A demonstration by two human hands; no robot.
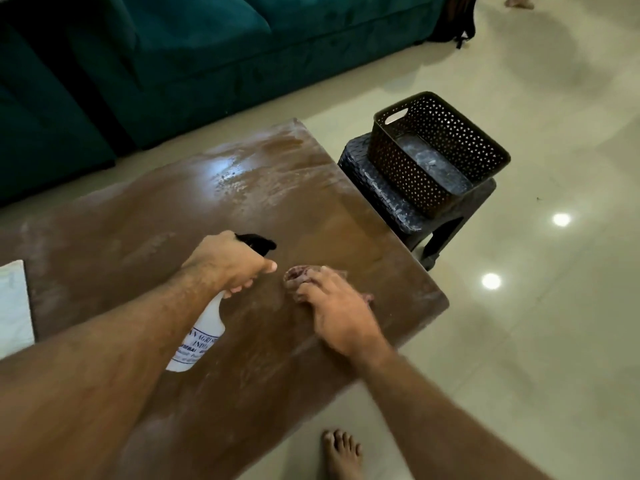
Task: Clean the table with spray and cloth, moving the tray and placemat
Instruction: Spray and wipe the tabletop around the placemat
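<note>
The right hand (337,308) pressed the cloth (301,276) on the desk (311,209) while the left hand (230,263) gripped the spray bottle (204,336); overlapping strokes would likely clean best.

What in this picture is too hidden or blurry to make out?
Head view only:
- cloth: mostly covered by the right hand.
- spray bottle label: blurred, partly behind the left forearm.
- white placemat: cut off by the left edge.
- basket contents: unclear through its dark walls.

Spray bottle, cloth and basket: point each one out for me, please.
Spray bottle (204,336): head view, on its white labelled body below the left hand.
Cloth (294,273): head view, on the bunched part beyond the right fingertips.
Basket (450,133): head view, on its perforated far wall.
</note>
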